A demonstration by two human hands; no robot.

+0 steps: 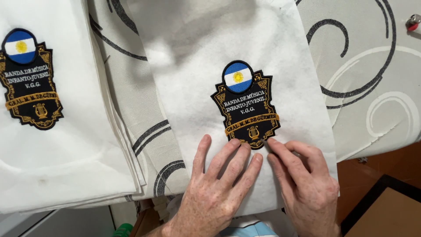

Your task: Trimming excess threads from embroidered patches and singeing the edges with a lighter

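Observation:
A black embroidered badge (246, 105) with gold trim, a lyre and a blue-and-white round emblem sits on a white sheet of fabric backing (197, 66). My left hand (215, 184) lies flat on the white sheet just below the badge, fingers spread, fingertips at the badge's lower edge. My right hand (305, 180) rests beside it, its index fingertip touching the badge's bottom right corner. Neither hand holds anything. A second matching badge (28, 81) lies on a stack of white sheets (66, 153) at the left.
A cream cloth with black and white swirls (372, 66) covers the table beneath the sheets. A small red and silver object (413, 22) sits at the top right. Orange floor tiles (381, 162) and a brown board show at the lower right. A green object (124, 229) peeks out at the bottom.

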